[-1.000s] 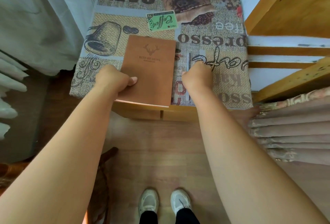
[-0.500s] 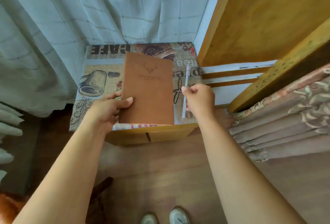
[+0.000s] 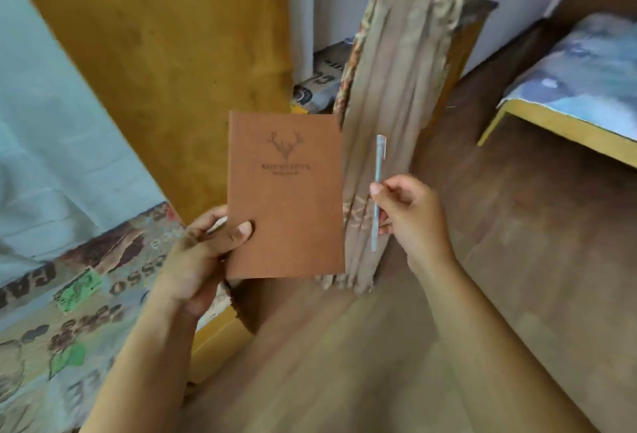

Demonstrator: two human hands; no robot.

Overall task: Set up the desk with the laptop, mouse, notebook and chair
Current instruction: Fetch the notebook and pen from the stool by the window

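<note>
1. Brown and leather-like, the notebook (image 3: 286,194) stood upright in the air above the wooden floor (image 3: 517,260), its deer-head cover facing the camera.
2. The left hand (image 3: 203,253) was closed on the notebook's lower left corner, thumb pressed on the cover and fingers behind it.
3. The right hand (image 3: 410,215) pinched a pale blue pen (image 3: 378,191) between thumb and fingers, the pen upright with its cap at the top, just beside the notebook's right edge and not touching it.
4. A folded beige curtain (image 3: 389,115) hung behind both.
5. The coffee-print cushioned seat (image 3: 69,312) lay at lower left, holding nothing that could be made out.
6. A blue-patterned mattress (image 3: 586,77) on a wooden frame sat at upper right.
</note>
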